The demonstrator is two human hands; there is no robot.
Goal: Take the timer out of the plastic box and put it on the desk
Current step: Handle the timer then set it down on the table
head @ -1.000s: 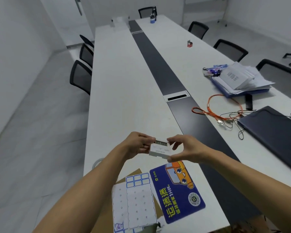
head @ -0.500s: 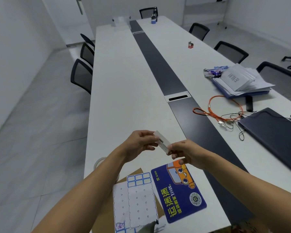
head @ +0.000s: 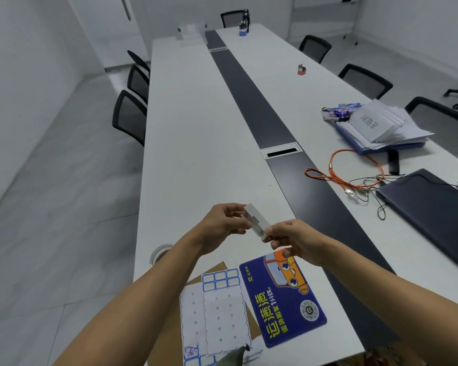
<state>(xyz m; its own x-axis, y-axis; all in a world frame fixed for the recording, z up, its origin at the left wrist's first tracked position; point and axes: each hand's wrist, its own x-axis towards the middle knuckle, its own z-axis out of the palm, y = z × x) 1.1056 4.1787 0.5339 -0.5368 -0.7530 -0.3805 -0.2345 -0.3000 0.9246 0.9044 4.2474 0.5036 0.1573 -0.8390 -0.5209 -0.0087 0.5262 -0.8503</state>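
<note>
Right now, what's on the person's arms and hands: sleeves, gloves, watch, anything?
Nothing worn that shows. The left hand and right hand are bare, no gloves, rings or watch visible. Both forearms are bare up to the frame edge, no sleeves, straps or cables.

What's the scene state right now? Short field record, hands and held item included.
held item: small clear plastic box, tilted, above the desk
left hand: grips the box's far end
right hand: pinches the box's near end
timer: not seen apart from the box; cannot tell if it is inside
desk: long, white, dark strip down the middle
below hands: blue card, label sheet
right side: orange cable, laptop, paper stack
task stage: nothing set down yet
</note>
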